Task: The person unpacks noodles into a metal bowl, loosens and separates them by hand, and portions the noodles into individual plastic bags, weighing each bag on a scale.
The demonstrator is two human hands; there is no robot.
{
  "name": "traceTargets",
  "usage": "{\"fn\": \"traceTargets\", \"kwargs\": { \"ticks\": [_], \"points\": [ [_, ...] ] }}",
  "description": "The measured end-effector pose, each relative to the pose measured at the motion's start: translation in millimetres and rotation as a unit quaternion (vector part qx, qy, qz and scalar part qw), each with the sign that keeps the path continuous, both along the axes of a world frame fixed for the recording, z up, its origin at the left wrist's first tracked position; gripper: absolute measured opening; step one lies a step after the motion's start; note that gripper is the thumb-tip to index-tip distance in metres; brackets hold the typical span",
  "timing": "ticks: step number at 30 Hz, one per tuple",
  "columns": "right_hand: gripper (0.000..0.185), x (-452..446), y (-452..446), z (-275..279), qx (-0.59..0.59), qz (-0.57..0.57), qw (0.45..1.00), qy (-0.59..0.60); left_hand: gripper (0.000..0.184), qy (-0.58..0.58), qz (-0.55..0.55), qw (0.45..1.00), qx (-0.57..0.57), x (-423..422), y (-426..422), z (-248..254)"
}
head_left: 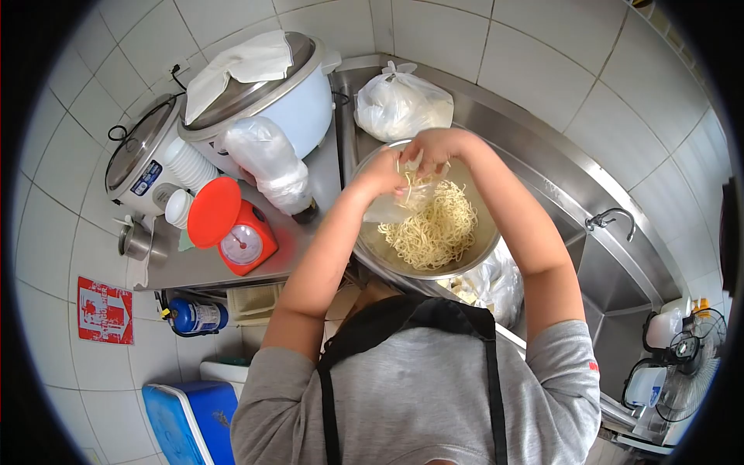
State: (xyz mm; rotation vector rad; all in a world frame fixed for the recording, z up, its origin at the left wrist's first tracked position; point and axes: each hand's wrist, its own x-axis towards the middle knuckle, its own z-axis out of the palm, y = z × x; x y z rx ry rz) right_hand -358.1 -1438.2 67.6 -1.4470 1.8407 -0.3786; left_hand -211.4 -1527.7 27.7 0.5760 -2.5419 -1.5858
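A large metal bowl holds a heap of pale yellow noodles. Over the bowl's far left side, my left hand is closed on a clear plastic bag that hangs down into the bowl. Close beside it my right hand has its fingers bent down at the bag's mouth, pinching some noodle strands. The fingertips of both hands are partly hidden.
A knotted white bag sits behind the bowl, and another clear bag lies in front. To the left stand a red scale, stacked cups and a rice cooker. A faucet and sink are at right.
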Motion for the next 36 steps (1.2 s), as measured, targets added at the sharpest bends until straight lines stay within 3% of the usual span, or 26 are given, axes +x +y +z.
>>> {"fn": "traceTargets", "kwargs": {
  "ticks": [5, 6, 9, 13, 16, 18, 19, 20, 23, 24, 27, 28, 30, 32, 33, 35, 36],
  "points": [
    [0.03, 1.3, 20.4, 36.4, -0.188, -0.115, 0.961, -0.168, 0.059, 0.087, 0.041, 0.991, 0.095, 9.8, -7.3, 20.9],
    [0.037, -7.6, 18.8, 21.6, -0.258, -0.1, 0.953, -0.124, 0.058, 0.073, 0.048, 0.987, 0.134, 13.4, -11.1, 26.7],
    [0.046, 10.6, 29.4, -1.9, -0.264, -0.09, 0.954, 0.11, 0.055, 0.157, 0.147, 0.967, 0.136, 16.6, -18.2, 19.3],
    [0.056, 2.6, 23.9, 1.0, -0.076, -0.13, 0.986, -0.067, 0.05, 0.073, 0.154, 0.985, 0.017, 26.0, -36.3, -10.3],
    [0.051, 6.3, 12.9, -1.1, -0.212, -0.046, 0.945, -0.245, 0.047, 0.049, 0.168, 0.985, 0.005, 29.7, -25.0, -25.6],
    [0.046, 4.3, 0.6, -14.1, -0.255, -0.011, 0.967, -0.017, 0.046, 0.055, 0.17, 0.984, -0.024, 33.2, -19.2, -28.2],
    [0.045, 1.6, -5.0, -26.9, -0.271, 0.007, 0.957, 0.1, 0.046, 0.064, 0.173, 0.982, -0.031, 34.7, -16.2, -25.5],
    [0.032, -1.7, -11.0, -56.8, -0.306, -0.012, 0.927, 0.216, 0.046, 0.073, 0.177, 0.981, -0.039, 36.2, -14.0, -24.4],
    [0.02, 7.0, -4.6, -54.4, -0.232, -0.035, 0.938, 0.257, 0.047, 0.121, 0.16, 0.943, -0.264, 48.2, -19.9, -29.5],
    [0.016, 5.5, -2.6, -55.7, -0.322, -0.031, 0.925, 0.201, 0.048, 0.093, 0.147, 0.95, -0.261, 51.9, -23.6, -28.3],
    [0.025, 5.1, 0.9, -63.7, -0.368, -0.255, 0.894, 0.031, 0.049, 0.033, 0.136, 0.964, -0.227, 64.9, -31.1, -39.0],
    [0.037, 3.8, -1.4, -81.4, -0.35, -0.291, 0.873, 0.174, 0.05, 0.036, 0.148, 0.966, -0.207, 63.7, -37.2, -49.8],
    [0.042, 16.7, 15.1, -112.2, -0.138, -0.103, 0.957, 0.232, 0.052, 0.031, 0.158, 0.966, -0.201, 63.4, -45.7, -61.8],
    [0.053, 61.5, 41.0, -128.3, -0.054, 0.052, 0.947, 0.314, 0.053, 0.019, 0.158, 0.962, -0.22, 57.1, -43.9, -63.4],
    [0.052, 74.6, 49.1, -113.8, 0.05, 0.115, 0.933, 0.338, 0.054, -0.015, 0.148, 0.973, -0.177, 54.9, -40.0, -62.0],
    [0.048, 55.3, 44.2, -156.1, -0.009, 0.094, 0.946, 0.309, 0.054, -0.084, 0.127, 0.984, -0.093, 50.2, -36.6, -52.9],
    [0.046, 38.5, 42.0, -153.6, -0.027, 0.082, 0.958, 0.272, 0.054, -0.065, 0.133, 0.986, -0.078, 47.2, -39.5, -55.0]
  ]
}}
